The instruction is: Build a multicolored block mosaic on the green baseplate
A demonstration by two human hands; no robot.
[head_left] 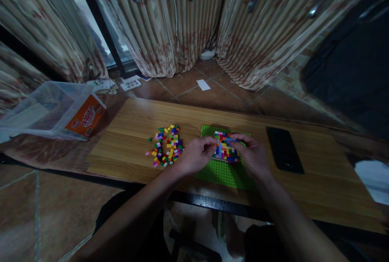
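Head view: left hand (197,154) and right hand (253,156) pinch from either side a multicoloured brick panel (225,147) lying on a green baseplate (223,173) on the wooden table (127,132); loose bricks (167,146) lie left, a black phone (284,149) right; farther left, a clear bin (45,110) bears an orange label, its writing unreadable.

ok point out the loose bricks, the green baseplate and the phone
loose bricks (166,146), head view, middle of the pile
green baseplate (223,175), head view, bare near part
phone (284,148), head view, centre of its dark screen
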